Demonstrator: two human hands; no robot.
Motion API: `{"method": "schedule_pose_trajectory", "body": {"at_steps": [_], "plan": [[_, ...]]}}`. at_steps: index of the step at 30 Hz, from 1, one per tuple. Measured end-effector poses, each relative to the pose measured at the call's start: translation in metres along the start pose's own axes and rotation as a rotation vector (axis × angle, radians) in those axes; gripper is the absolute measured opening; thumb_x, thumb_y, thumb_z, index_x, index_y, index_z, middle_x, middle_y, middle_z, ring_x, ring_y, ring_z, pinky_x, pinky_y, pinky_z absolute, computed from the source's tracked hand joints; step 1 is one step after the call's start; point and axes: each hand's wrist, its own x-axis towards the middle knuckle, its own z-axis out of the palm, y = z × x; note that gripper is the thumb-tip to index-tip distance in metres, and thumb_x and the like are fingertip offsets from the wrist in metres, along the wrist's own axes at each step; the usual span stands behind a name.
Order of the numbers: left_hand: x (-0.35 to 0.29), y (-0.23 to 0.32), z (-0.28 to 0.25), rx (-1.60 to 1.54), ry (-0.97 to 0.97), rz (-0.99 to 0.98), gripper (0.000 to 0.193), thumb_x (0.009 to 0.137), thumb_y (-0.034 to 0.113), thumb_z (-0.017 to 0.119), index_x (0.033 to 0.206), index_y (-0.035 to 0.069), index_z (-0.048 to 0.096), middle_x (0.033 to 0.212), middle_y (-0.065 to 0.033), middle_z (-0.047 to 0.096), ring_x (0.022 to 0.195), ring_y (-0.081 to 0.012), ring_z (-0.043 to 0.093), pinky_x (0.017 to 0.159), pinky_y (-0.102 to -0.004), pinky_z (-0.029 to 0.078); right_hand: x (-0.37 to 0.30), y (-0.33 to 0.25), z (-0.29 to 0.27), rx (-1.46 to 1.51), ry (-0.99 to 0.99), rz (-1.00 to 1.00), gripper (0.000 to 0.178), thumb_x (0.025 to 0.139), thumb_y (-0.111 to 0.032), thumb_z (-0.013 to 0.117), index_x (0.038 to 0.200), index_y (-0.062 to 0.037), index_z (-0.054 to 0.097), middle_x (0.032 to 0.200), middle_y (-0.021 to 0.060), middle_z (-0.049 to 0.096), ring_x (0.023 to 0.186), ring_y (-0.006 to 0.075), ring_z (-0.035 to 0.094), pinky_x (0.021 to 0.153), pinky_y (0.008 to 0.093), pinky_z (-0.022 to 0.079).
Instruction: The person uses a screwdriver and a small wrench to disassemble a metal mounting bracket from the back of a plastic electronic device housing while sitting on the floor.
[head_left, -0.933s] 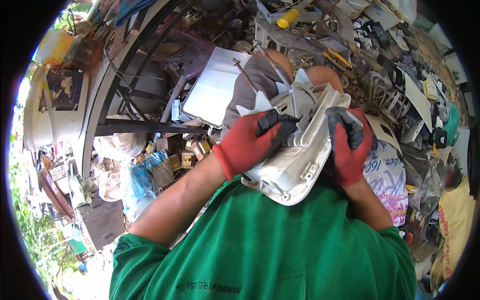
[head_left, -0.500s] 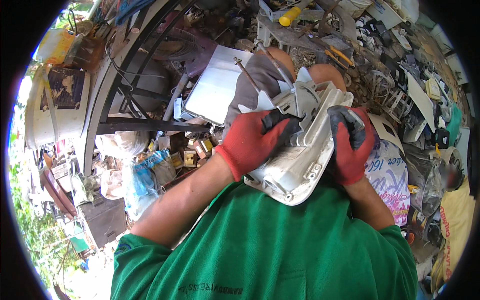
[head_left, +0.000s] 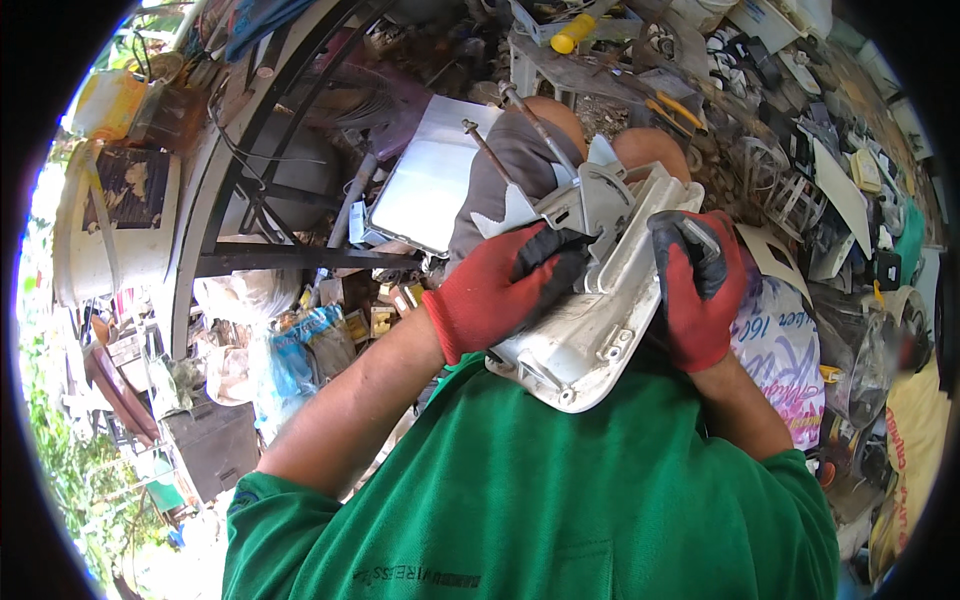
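A dirty white housing (head_left: 560, 350) with a raised ribbed edge rests against my lap and green shirt. Bolted to its far end is a metal bracket (head_left: 600, 200) with toothed plates, from which two long threaded bolts (head_left: 487, 152) stick up. My left hand (head_left: 510, 285), in a red glove with black fingers, is closed on the housing's left side by the bracket. At the right edge, my right hand (head_left: 700, 285), gloved alike, has curled fingers around a small grey metal piece (head_left: 700, 238). The kind of this piece is unclear, and its lower end is hidden.
A white flat panel (head_left: 425, 175) leans left of my knees, beside a dark metal frame (head_left: 300, 258). Ahead stand a low worn stool (head_left: 560, 70) and orange-handled pliers (head_left: 675, 110). Scrap parts pile up at right, near a printed white sack (head_left: 775, 350).
The housing and my left hand have shifted slightly left and down. My right hand stays at the housing's right edge, still holding the grey piece.
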Motion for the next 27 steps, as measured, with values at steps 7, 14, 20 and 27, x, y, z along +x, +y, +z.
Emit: {"method": "schedule_pose_trajectory", "body": {"at_steps": [7, 14, 20, 27], "plan": [[0.009, -0.002, 0.006, 0.093, -0.026, -0.144, 0.018, 0.096, 0.019, 0.066, 0.099, 0.001, 0.07, 0.08, -0.0224, 0.068, 0.071, -0.035, 0.067, 0.066, -0.0395, 0.052, 0.0, 0.003, 0.004, 0.021, 0.066, 0.039, 0.017, 0.088, 0.001, 0.064, 0.105, 0.0043, 0.064, 0.098, 0.012, 0.06, 0.089, 0.0213, 0.06, 0.083, 0.0317, 0.049], [0.002, -0.013, 0.009, -0.365, -0.05, -0.069, 0.018, 0.098, 0.013, 0.066, 0.108, 0.0, 0.072, 0.08, -0.0049, 0.072, 0.078, -0.0059, 0.06, 0.07, -0.0293, 0.052, 0.002, 0.005, 0.002, -0.003, -0.019, -0.003, 0.017, 0.088, 0.0, 0.064, 0.105, 0.0036, 0.065, 0.097, 0.012, 0.061, 0.089, 0.0215, 0.06, 0.084, 0.0327, 0.049], [0.018, -0.001, 0.007, 0.025, -0.14, -0.218, 0.021, 0.1, 0.014, 0.063, 0.113, -0.001, 0.07, 0.089, -0.005, 0.073, 0.083, -0.0056, 0.06, 0.074, -0.028, 0.052, 0.002, 0.016, -0.004, -0.049, 0.021, -0.013, 0.018, 0.088, 0.0, 0.064, 0.106, 0.0037, 0.065, 0.097, 0.0123, 0.062, 0.089, 0.0226, 0.061, 0.082, 0.0324, 0.049], [0.014, -0.015, 0.002, -0.199, -0.181, -0.105, 0.021, 0.099, 0.009, 0.058, 0.115, 0.002, 0.07, 0.083, -0.0055, 0.071, 0.077, -0.0071, 0.057, 0.071, -0.0287, 0.05, 0.007, 0.013, -0.005, -0.034, -0.014, -0.017, 0.017, 0.089, -0.001, 0.064, 0.106, 0.0033, 0.065, 0.097, 0.0119, 0.062, 0.09, 0.0214, 0.061, 0.083, 0.0323, 0.049]]}}
